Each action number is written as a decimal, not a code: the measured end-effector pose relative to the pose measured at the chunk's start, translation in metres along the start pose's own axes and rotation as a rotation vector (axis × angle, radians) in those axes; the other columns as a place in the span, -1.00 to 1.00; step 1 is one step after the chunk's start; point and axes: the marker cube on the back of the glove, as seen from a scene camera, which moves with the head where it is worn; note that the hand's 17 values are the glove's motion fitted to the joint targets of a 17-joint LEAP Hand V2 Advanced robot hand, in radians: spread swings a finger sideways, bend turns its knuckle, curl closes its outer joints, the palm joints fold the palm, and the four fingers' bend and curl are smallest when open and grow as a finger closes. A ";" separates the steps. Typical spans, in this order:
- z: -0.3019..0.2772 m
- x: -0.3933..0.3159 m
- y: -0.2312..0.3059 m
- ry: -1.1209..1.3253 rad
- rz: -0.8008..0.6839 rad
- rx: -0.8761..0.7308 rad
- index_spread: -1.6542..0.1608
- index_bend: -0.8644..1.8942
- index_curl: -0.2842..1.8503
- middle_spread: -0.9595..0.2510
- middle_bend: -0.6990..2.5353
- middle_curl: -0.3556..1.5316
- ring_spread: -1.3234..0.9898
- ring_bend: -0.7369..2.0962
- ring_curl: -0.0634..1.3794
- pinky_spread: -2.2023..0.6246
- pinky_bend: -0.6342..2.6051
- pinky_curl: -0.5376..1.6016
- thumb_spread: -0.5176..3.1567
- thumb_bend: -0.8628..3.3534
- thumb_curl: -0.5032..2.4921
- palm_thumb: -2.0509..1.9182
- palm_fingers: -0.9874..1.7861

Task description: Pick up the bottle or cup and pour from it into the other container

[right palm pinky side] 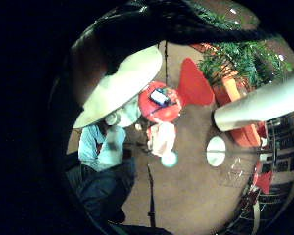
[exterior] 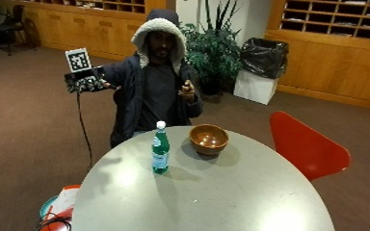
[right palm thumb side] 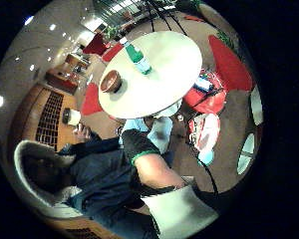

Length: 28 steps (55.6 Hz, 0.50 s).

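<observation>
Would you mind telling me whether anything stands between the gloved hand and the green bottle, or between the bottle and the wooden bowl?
Nothing visible does. The gloved right hand is raised out to the person's side, away from the table. The green bottle stands upright beside the wooden bowl, with only bare tabletop between them.

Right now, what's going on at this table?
A person sits behind a round white table with the gloved right hand raised out to the side, touching nothing. A green bottle with a white cap stands upright on the table beside a brown wooden bowl. Neither has been picked up, so no pouring has begun. The bare hand is held at chest height.
</observation>
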 end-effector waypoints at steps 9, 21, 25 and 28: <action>0.055 -0.015 -0.033 -0.082 0.156 -0.084 0.34 -0.27 -0.46 0.48 -0.46 -0.33 0.29 -0.33 -0.62 0.82 -0.42 -0.20 -0.25 -0.61 -0.44 0.20 -0.03; 0.139 -0.034 -0.092 -0.260 0.119 -0.073 0.35 -0.28 -0.49 0.48 -0.45 -0.32 0.30 -0.33 -0.60 0.82 -0.38 -0.17 -0.26 -0.61 -0.43 0.20 -0.09; 0.163 -0.042 -0.109 -0.337 0.134 -0.123 0.36 -0.28 -0.50 0.50 -0.45 -0.31 0.30 -0.33 -0.59 0.82 -0.36 -0.17 -0.26 -0.61 -0.43 0.20 -0.11; 0.181 -0.046 -0.126 -0.391 0.126 -0.131 0.38 -0.29 -0.51 0.53 -0.45 -0.31 0.31 -0.32 -0.58 0.82 -0.35 -0.16 -0.27 -0.61 -0.43 0.20 -0.12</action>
